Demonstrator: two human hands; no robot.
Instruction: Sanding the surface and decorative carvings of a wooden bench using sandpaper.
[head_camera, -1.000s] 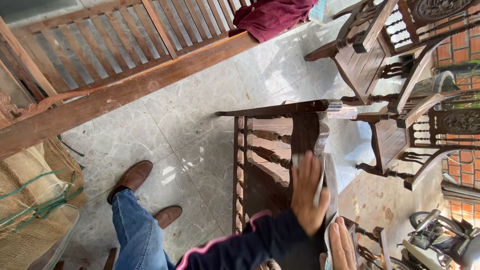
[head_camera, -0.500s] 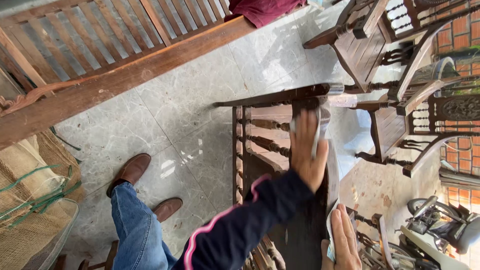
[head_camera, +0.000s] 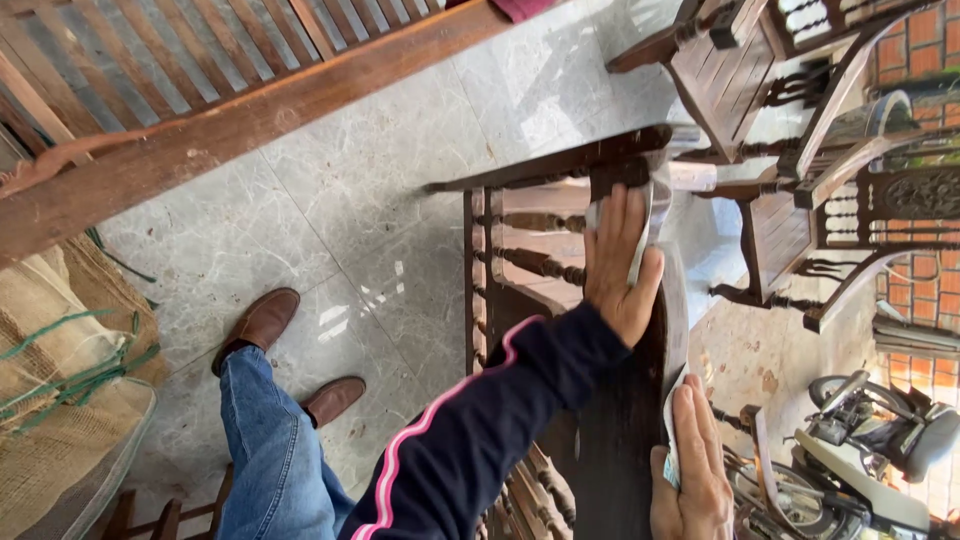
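Note:
A dark wooden chair part (head_camera: 610, 440) with turned spindles (head_camera: 535, 262) lies in front of me. Along its right edge runs a pale strip of sheet material (head_camera: 676, 310). My left hand (head_camera: 618, 262), in a dark sleeve with a pink stripe, lies flat on the dark wood near the top, and the strip passes between its thumb and fingers. At the bottom, my right hand (head_camera: 690, 475) pins the strip's lower end against the wood.
My jeans leg (head_camera: 265, 450) and brown shoes (head_camera: 262, 322) stand on a grey marble floor (head_camera: 340, 200). A slatted wooden bench (head_camera: 200, 120) is at the upper left, with burlap sacks (head_camera: 60, 400) at the left. Carved chairs (head_camera: 790, 150) and a motorbike (head_camera: 870, 440) are at the right.
My left hand has slid farther along the dark wood toward its top end, with the strip under it. My right hand has stayed at the lower end.

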